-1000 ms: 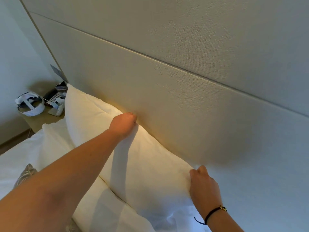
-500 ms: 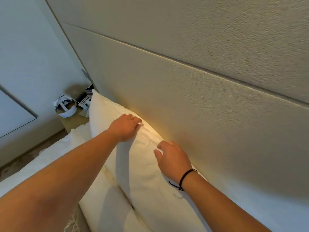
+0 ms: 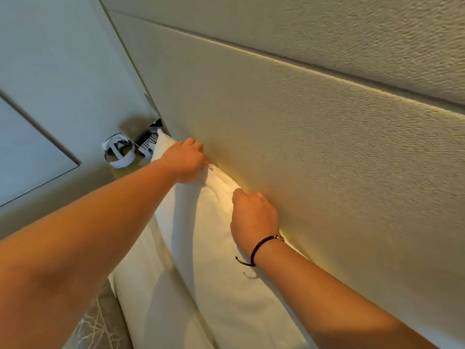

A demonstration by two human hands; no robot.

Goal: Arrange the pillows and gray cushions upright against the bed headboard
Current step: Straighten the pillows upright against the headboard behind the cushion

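A white pillow (image 3: pixel 216 248) stands upright on its long edge, its back leaning against the padded beige headboard (image 3: pixel 314 147) of a bed. The left hand (image 3: pixel 185 163) is closed around the pillow's top edge near its far corner, fingers curled and bunching the fabric. The right hand (image 3: pixel 254 217) rests on the same top edge closer to the viewer, fingers curled down between the pillow and headboard; whether it grips the fabric or only presses on it cannot be told. A black cord bracelet (image 3: pixel 259 245) circles the right wrist. A second white pillow (image 3: pixel 151 293) lies in front of the upright one, touching it. At the lower left a gray patterned cushion (image 3: pixel 100 323) shows partly. Beyond the pillow's far corner, a bedside table (image 3: pixel 123 172) holds a white headset (image 3: pixel 118 151) and a telephone (image 3: pixel 147 144).
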